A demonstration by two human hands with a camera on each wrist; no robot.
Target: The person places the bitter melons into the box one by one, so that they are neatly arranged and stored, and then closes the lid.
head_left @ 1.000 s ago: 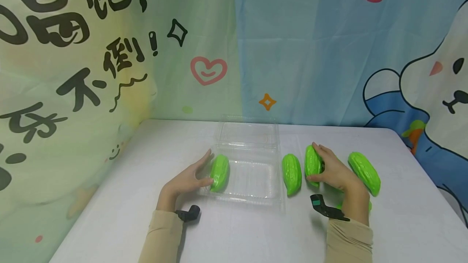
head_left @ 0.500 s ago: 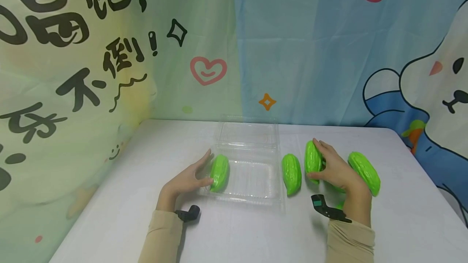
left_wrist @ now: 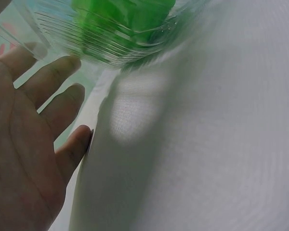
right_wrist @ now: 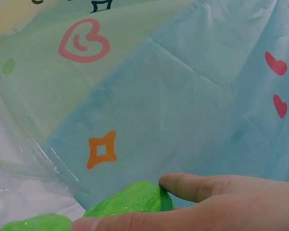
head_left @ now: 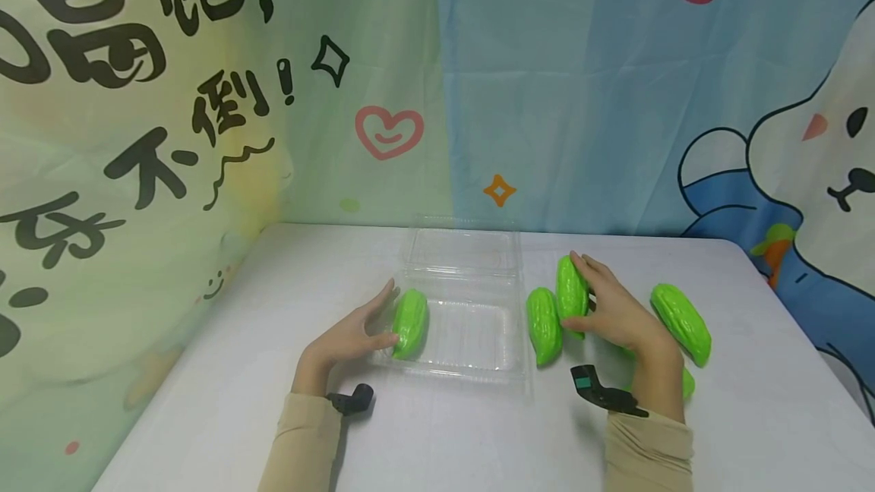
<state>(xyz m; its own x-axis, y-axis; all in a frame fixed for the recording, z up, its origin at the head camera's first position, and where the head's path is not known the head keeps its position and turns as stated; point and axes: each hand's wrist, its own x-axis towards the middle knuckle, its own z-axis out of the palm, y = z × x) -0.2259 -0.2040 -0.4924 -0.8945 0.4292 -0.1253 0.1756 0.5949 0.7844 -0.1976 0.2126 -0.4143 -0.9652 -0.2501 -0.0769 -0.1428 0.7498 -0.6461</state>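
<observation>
A bright green toy bitter melon (head_left: pixel 573 288) is held upright between the thumb and fingers of my right hand (head_left: pixel 618 313), close over the table. Just left of it lies a second bitter melon (head_left: pixel 544 326). My left hand (head_left: pixel 352 329) rests with spread, fairly straight fingers at the left side of a clear plastic clamshell box (head_left: pixel 478 336). Inside that box, along its left wall, lies another bitter melon (head_left: pixel 411 323). In the left wrist view the fingertips (left_wrist: pixel 70 62) are right at the ribbed box wall. The right wrist view shows the held melon (right_wrist: pixel 135 197) under the thumb.
The box's lid (head_left: pixel 465 249) lies folded back toward the curtain. On the right is another bitter melon (head_left: pixel 681 323), and one more (head_left: pixel 687 384) is partly hidden behind the right wrist. A printed curtain (head_left: pixel 581 97) borders the white table (head_left: pixel 478 439).
My right hand has lifted its bitter melon slightly and moved it left, nearer the melon beside the box. The left hand and box have stayed in place.
</observation>
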